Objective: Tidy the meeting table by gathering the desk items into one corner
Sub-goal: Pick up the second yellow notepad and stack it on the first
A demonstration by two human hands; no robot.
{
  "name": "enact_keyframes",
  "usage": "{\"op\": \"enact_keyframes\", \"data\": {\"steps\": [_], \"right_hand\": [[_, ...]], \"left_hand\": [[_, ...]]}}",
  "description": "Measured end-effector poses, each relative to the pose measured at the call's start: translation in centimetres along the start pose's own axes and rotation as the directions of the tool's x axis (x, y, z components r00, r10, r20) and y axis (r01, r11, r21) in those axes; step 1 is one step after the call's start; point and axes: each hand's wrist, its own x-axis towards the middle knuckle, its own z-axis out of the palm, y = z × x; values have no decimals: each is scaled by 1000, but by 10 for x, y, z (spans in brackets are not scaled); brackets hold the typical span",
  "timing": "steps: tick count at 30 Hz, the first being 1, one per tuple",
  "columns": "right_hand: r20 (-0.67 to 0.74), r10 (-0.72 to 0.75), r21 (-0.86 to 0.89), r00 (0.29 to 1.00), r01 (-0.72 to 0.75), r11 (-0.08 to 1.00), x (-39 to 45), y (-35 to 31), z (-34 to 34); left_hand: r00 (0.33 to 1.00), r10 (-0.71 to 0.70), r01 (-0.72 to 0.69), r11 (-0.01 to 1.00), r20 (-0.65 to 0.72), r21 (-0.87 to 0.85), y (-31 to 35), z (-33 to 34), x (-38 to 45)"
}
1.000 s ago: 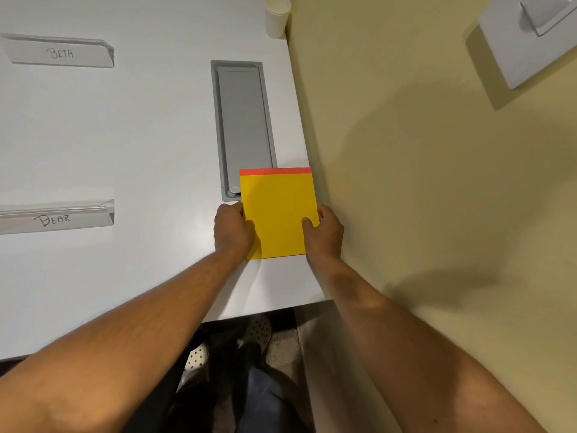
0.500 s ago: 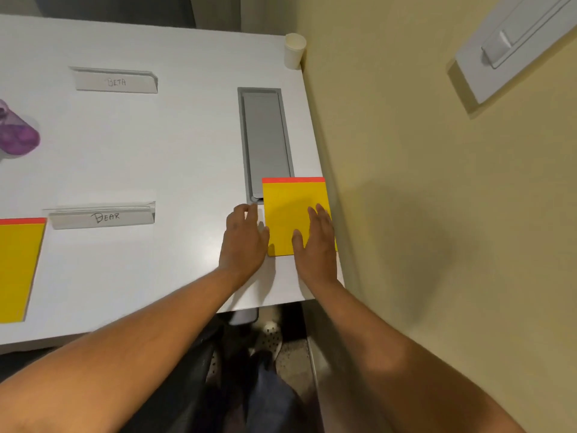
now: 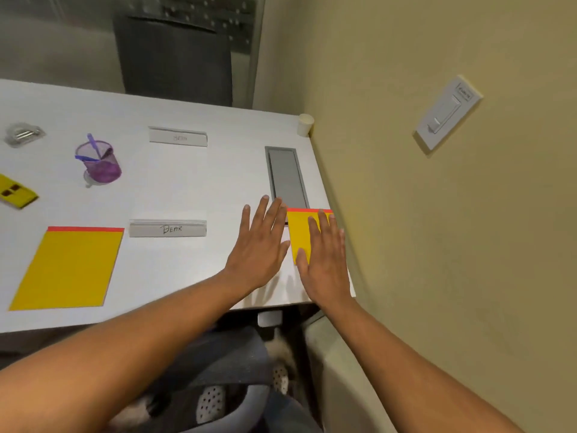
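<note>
A yellow notepad with a red top strip (image 3: 298, 232) lies in the near right corner of the white table (image 3: 193, 182), by the wall. My right hand (image 3: 324, 260) is flat over it with straight fingers and covers most of it. Just left of the pad, my left hand (image 3: 260, 245) is spread flat above the table. A second, larger-looking yellow notepad (image 3: 70, 268) lies at the near left. Two name plates, "Dear" (image 3: 168, 228) and a farther one (image 3: 178, 137), stand mid-table. A purple pen cup (image 3: 99, 164) holds a pen.
A grey cable hatch (image 3: 286, 178) is set into the table beyond the right pad. A small white cup (image 3: 305, 124) stands at the far right corner. A yellow card (image 3: 17, 190) and a clear clip box (image 3: 23, 134) lie far left. A dark chair (image 3: 175, 60) stands behind.
Both hands have let go of the right notepad's sides and flattened out. The view has tilted up and left, bringing the second notepad, pen cup and far-left items into sight.
</note>
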Motion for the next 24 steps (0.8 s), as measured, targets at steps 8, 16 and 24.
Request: {"op": "enact_keyframes", "data": {"steps": [8, 16, 24], "right_hand": [[-105, -117, 39, 988, 122, 992, -21, -76, -54], [-168, -242, 111, 956, 262, 959, -65, -125, -88], [-247, -393, 248, 886, 450, 858, -126, -196, -118]], "left_hand": [[984, -94, 109, 989, -153, 98, -16, -70, -79], [927, -242, 299, 938, -286, 176, -12, -133, -176], [853, -354, 436, 887, -382, 151, -7, -183, -292]]}}
